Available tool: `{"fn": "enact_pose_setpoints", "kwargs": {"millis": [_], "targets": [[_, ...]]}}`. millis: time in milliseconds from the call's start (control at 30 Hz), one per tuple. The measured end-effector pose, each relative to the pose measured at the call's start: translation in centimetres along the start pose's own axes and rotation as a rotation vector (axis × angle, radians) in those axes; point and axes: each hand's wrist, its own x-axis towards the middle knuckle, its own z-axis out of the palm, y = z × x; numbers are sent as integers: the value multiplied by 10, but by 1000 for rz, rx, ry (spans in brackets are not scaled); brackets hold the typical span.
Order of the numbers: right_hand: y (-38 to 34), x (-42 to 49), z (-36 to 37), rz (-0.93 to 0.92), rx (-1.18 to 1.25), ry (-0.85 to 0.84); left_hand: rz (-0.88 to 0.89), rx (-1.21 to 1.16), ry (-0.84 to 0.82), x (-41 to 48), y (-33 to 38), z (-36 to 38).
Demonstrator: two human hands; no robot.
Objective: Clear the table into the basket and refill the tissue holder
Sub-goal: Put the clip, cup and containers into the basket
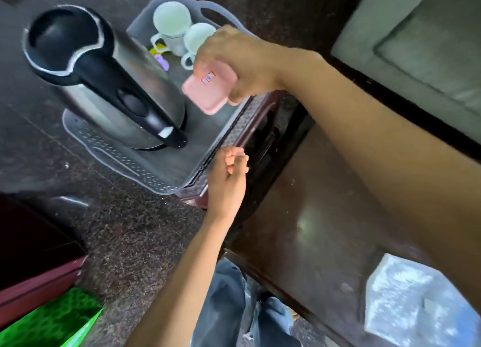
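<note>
Tip imo: w/ right hand (pixel 234 60) pinching the pink box (pixel 208 89) just over the basket (pixel 117 159), set it flat in the gap btw kettle (pixel 104 86) and mugs (pixel 173 26); left hand (pixel 229 172) is curled by the rim, can't tell if gripping.

Right hand (pixel 234 60) holds pink box (pixel 208 91) over basket (pixel 117 159) holding kettle (pixel 104 86) and 2 mugs (pixel 171 26); left hand (pixel 229 175) curled at rim.

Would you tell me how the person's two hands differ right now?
The right hand grips a pink box; the left hand shows nothing in its curled fingers. The right hand hangs over the basket; the left hand sits by its rim. Both have curled fingers.
</note>
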Motion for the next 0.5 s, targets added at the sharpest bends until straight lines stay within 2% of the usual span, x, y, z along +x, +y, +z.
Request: {"fn": "enact_pose_setpoints", "kwargs": {"millis": [100, 167, 300, 500], "targets": [[-3, 26, 5, 58, -35, -220, 14, 26, -9, 2, -8, -6], [-2, 37, 10, 56, -80, -299, 31, 55, -25, 4, -11, -9], [-1, 45, 25, 79, -144, -328, 18, 76, -61, 8, -13, -13], [6, 33, 36, 180, -15, -301, 35, 86, -60, 14, -8, -6]]}}
